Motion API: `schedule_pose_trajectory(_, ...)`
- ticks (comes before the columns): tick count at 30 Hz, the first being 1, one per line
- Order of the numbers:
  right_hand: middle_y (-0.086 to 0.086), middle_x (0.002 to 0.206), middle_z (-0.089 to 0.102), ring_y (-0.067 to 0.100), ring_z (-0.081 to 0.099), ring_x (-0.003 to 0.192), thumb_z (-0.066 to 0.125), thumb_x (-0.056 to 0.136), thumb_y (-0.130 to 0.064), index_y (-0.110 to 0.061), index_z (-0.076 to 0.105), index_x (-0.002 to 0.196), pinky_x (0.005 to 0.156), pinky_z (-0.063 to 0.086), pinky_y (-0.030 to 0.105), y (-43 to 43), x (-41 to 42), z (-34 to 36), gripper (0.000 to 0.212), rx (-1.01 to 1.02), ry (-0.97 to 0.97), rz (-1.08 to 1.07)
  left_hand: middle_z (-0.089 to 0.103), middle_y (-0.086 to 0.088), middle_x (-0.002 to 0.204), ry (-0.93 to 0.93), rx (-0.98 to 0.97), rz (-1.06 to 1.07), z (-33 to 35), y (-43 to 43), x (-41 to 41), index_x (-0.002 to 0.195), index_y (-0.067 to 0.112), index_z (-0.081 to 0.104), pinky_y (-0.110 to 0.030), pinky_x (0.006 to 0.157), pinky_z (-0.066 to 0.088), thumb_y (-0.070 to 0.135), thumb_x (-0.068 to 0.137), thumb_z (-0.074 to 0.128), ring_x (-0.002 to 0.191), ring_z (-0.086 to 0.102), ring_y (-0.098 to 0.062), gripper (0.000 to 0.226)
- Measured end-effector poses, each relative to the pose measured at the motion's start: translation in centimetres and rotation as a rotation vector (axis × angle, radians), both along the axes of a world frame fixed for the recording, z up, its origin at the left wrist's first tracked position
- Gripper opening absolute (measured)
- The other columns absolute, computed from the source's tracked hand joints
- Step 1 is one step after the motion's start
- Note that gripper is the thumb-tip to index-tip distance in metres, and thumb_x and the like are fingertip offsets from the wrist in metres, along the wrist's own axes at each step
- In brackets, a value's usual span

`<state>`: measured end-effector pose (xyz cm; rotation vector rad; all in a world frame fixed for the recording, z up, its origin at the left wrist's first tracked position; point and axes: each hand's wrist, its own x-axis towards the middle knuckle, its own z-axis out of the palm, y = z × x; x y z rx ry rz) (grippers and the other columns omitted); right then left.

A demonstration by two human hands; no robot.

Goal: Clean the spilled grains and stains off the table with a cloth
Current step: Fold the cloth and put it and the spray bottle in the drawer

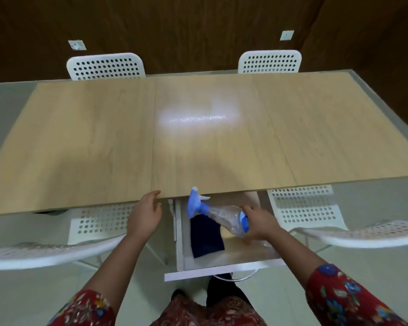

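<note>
I see table (198,137) | open drawer (210,271) under its near edge | dark cloth (206,238) flat inside, long axis toward me, between my hands | right hand (259,223) grips spray bottle (222,214) above it | left hand (145,212) relaxed on table edge, free for cloth.

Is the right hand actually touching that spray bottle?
Touching. The head view shows the right hand gripping the spray bottle at its base.
</note>
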<state>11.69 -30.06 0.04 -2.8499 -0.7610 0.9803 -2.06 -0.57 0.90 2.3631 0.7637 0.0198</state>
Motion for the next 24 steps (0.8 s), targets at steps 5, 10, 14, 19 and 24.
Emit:
schedule_pose_trajectory(5, 0.005, 0.134, 0.044, 0.028, 0.048, 0.12, 0.077, 0.066, -0.034, -0.026, 0.028, 0.141, 0.088, 0.051, 0.038, 0.9, -0.1, -1.6, 0.09, -0.085, -0.091, -0.008, 0.04, -0.001, 0.152, 0.05, 0.038, -0.14, 0.0, -0.5, 0.6, 0.144, 0.019, 0.044, -0.038, 0.11, 0.036, 0.018, 0.095, 0.053, 0.138, 0.04, -0.02, 0.05)
schedule_pose_trajectory(10, 0.007, 0.136, 0.043, 0.028, 0.047, 0.124, 0.075, 0.072, -0.028, -0.026, 0.027, 0.143, 0.086, 0.05, 0.037, 1.5, 0.2, -2.6, 0.086, -0.157, -0.117, 0.062, 0.031, 0.002, 0.157, 0.094, 0.096, -0.155, -0.1, -1.1, 2.0, 0.147, 0.022, 0.038, -0.042, 0.113, 0.031, 0.023, 0.096, 0.052, 0.141, 0.033, -0.018, 0.054)
schedule_pose_trajectory(14, 0.008, 0.129, 0.05, 0.027, 0.055, 0.115, 0.081, 0.063, -0.046, -0.018, 0.028, 0.14, 0.084, 0.049, 0.034, 1.9, 0.4, -3.5, 0.098, -0.198, -0.049, -0.156, 0.028, 0.002, 0.158, 0.166, 0.189, -0.178, -0.3, -1.1, 2.4, 0.149, 0.023, 0.034, -0.039, 0.111, 0.028, 0.029, 0.097, 0.051, 0.142, 0.031, -0.016, 0.056)
schedule_pose_trajectory(19, 0.004, 0.118, 0.06, 0.023, 0.06, 0.108, 0.072, 0.065, -0.061, -0.011, 0.039, 0.134, 0.077, 0.046, 0.029, 2.1, 0.8, -4.4, 0.092, -0.178, 0.056, -0.486, 0.027, 0.001, 0.158, 0.201, 0.215, -0.18, -1.2, -1.1, 2.4, 0.148, 0.027, 0.036, -0.044, 0.113, 0.028, 0.033, 0.095, 0.054, 0.141, 0.031, -0.019, 0.057)
schedule_pose_trajectory(24, 0.004, 0.117, 0.062, 0.022, 0.061, 0.106, 0.069, 0.067, -0.067, -0.01, 0.042, 0.133, 0.072, 0.045, 0.027, 2.3, 0.4, -5.0, 0.091, -0.225, 0.114, -0.549, 0.027, 0.004, 0.158, 0.202, 0.206, -0.165, -1.5, -1.0, 2.5, 0.148, 0.03, 0.036, -0.047, 0.113, 0.028, 0.032, 0.093, 0.057, 0.141, 0.032, -0.019, 0.059)
